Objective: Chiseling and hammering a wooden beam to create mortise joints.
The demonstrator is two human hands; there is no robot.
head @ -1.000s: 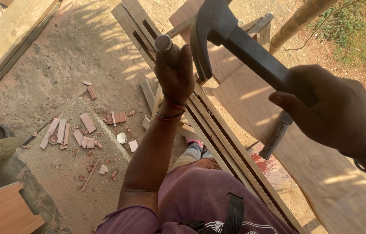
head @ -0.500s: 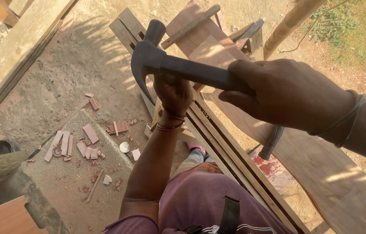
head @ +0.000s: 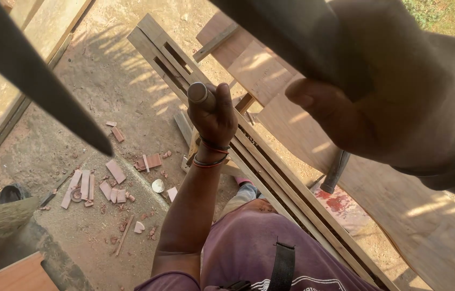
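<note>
Close under the camera now, right hand point(head: 394, 102) clenched on the raised hammer point(head: 39, 81), left hand point(head: 214, 116) still gripping the chisel point(head: 199, 93)

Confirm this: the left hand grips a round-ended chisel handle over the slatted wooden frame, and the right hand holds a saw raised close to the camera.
Not quite. In the head view the right hand holds a dark hammer handle, not a saw. The rest stands: the left hand grips the round-ended chisel handle over the slatted wooden frame.

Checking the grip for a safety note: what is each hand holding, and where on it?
Left hand wraps the grey round-topped chisel handle just below its top. Right hand grips the dark hammer handle.
</note>
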